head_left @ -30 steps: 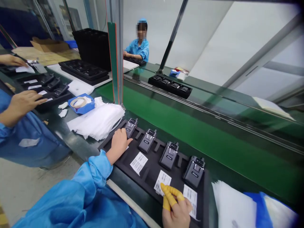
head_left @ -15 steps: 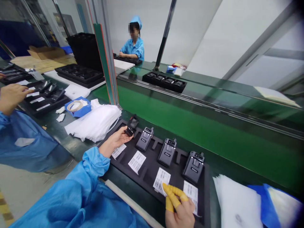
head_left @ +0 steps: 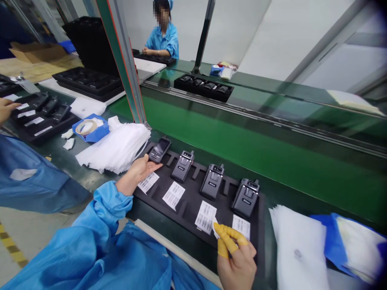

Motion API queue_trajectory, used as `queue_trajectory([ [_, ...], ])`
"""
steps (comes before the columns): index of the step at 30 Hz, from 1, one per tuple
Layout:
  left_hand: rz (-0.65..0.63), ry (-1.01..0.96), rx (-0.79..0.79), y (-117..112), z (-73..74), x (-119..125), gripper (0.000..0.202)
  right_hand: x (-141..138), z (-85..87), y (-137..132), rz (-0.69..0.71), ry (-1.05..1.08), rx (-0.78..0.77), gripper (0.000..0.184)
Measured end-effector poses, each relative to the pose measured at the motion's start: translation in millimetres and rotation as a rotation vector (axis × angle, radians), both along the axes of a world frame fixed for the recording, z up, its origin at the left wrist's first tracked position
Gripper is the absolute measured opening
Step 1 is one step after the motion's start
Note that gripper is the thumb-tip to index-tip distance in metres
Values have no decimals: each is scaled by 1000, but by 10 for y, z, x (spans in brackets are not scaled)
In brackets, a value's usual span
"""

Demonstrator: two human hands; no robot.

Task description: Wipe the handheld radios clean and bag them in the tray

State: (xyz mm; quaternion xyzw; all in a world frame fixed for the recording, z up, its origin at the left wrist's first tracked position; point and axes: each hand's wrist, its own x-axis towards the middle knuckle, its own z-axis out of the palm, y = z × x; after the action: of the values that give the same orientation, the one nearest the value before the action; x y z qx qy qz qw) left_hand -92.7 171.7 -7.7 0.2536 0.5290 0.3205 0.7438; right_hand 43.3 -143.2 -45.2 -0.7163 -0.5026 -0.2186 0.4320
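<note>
A black foam tray (head_left: pixel 187 193) lies in front of me. Three handheld radios lie in it back side up: a left one (head_left: pixel 182 166), a middle one (head_left: pixel 212 182) and a right one (head_left: pixel 245 197). At the tray's far left, another handheld radio (head_left: pixel 160 149) lies with its screen up. My left hand (head_left: pixel 137 172) is at that radio's lower end, fingers stretched out and open. My right hand (head_left: pixel 236 251), with yellow finger cots, pinches a small white piece (head_left: pixel 215 230), perhaps cloth, above the near edge. Printed label sheets (head_left: pixel 173 195) lie along the tray's near side.
White sheets (head_left: pixel 117 147) are piled left of the tray, beside a blue box (head_left: pixel 98 131) with a tape roll. More white sheets (head_left: pixel 298 245) and a blue packet (head_left: pixel 335 241) are at right. A co-worker's hand (head_left: pixel 7 109) is over another tray (head_left: pixel 42 125); another person (head_left: pixel 163 40) sits across the green belt (head_left: pixel 242 149).
The radio at my left hand has gone from tilted up in my fingers to lying screen up, and those fingers have opened out. My right hand has shifted slightly right. The view has tilted down.
</note>
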Motion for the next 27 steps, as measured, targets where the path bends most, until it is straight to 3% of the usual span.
queue_trajectory([
  [4,-10,129,86,-69,10,23,28,23,-9,-38,-32,-7,1,14],
  [10,-123,311,239,-148,9,87,30,99,4,-121,-53,-17,-14,12],
  [14,-187,459,409,-260,39,59,46,151,34,-248,-88,1,-42,13],
  [18,-204,579,665,-591,90,113,67,245,27,-416,-155,22,-42,15],
  [23,-283,554,803,-892,52,450,98,360,-17,-542,-229,17,-52,19],
  [27,-278,480,746,-830,15,557,94,365,-30,-592,-249,14,-54,19],
])
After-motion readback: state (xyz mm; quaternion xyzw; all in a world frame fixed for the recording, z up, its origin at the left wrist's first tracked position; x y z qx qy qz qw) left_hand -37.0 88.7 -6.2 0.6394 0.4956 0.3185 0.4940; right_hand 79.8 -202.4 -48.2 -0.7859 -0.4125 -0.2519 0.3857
